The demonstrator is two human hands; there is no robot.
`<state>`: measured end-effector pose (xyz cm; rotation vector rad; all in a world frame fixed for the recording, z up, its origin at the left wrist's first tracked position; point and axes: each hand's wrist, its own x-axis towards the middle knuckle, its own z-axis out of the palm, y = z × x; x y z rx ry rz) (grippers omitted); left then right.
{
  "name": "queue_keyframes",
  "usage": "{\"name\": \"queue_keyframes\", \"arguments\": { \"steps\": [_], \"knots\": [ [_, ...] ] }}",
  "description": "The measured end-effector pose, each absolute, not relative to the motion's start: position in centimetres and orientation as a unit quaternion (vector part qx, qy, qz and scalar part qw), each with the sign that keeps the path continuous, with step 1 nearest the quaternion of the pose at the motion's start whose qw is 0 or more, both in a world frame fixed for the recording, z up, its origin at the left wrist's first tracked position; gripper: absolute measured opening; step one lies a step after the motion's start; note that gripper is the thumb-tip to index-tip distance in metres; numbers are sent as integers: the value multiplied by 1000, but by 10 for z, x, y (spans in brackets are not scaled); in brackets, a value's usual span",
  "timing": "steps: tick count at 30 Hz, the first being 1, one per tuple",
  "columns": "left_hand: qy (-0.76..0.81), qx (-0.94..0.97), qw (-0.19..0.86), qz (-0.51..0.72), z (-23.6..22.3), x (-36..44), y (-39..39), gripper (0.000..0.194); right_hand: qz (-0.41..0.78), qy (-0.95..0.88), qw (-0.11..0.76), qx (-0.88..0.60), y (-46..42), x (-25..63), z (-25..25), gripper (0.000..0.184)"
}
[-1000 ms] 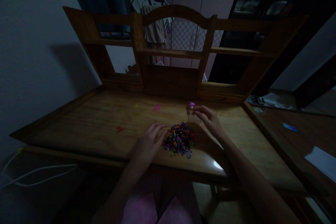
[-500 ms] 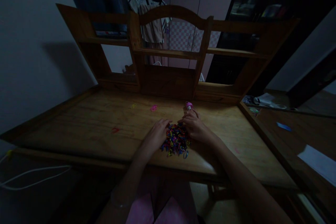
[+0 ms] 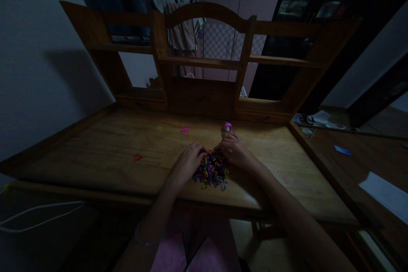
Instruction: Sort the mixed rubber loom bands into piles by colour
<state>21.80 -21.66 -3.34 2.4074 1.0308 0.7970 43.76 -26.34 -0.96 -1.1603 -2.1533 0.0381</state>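
A heap of small coloured loops (image 3: pixel 210 171) lies on the wooden desk (image 3: pixel 105 136), close to the middle of its near edge. The left hand (image 3: pixel 188 161) rests against the heap's far left side, fingers bent; how far they are open, and whether they hold a loop, I cannot tell. The right hand (image 3: pixel 236 151) is at the far right side, fingers curled down with their tips drawn in toward the loops; in this dim light they may be pinching one, but it is too dark to be sure. A pale ring (image 3: pixel 224 185) lies at the heap's near right side. Toward the desk's far edge are a yellow bunch (image 3: pixel 160 128), a pink bunch (image 3: pixel 185 129) and, just beyond the right hand, a pink-purple item (image 3: pixel 227 126). A red bunch (image 3: pixel 137 158) lies left of the left hand.
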Motion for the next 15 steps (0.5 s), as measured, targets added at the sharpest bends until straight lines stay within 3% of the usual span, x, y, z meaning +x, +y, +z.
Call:
{"name": "queue_keyframes", "arguments": {
  "steps": [15],
  "knots": [
    [428, 811, 249, 312, -22, 213, -223, 12, 33, -819, 366, -441, -268, 437, -1, 15]
  ]
}}
